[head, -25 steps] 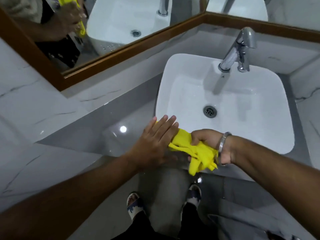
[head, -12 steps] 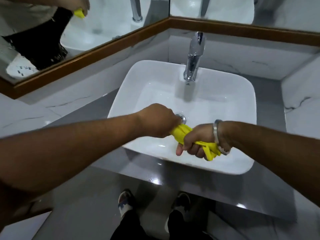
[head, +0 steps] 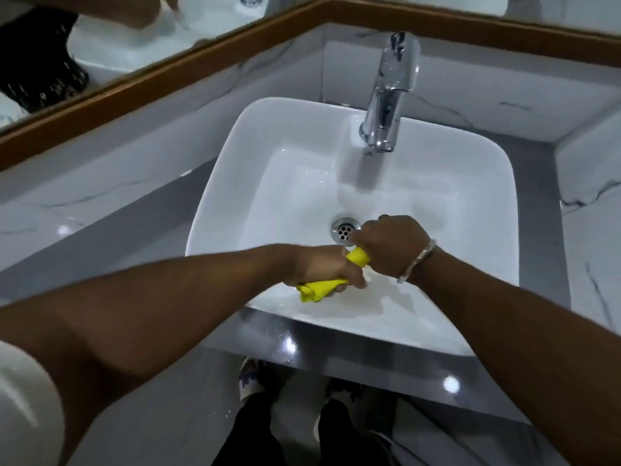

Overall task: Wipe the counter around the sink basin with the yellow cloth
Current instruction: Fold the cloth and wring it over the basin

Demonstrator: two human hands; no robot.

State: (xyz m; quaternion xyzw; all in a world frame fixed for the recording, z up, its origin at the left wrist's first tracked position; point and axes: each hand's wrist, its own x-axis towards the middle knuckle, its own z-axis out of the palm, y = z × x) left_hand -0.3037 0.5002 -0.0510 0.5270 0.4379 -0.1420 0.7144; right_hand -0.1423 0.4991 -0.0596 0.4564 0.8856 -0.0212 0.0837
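The yellow cloth [head: 321,288] is twisted into a tight roll above the front of the white sink basin [head: 255,136], near the drain. The square basin sits on the glossy grey tabletop [head: 141,227], its front rim close to the tabletop's front edge.

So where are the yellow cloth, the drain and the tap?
yellow cloth [head: 317,290]: head view, on the bunched end below the left hand.
drain [head: 342,230]: head view, on its metal strainer.
tap [head: 389,92]: head view, on the middle of its chrome body.
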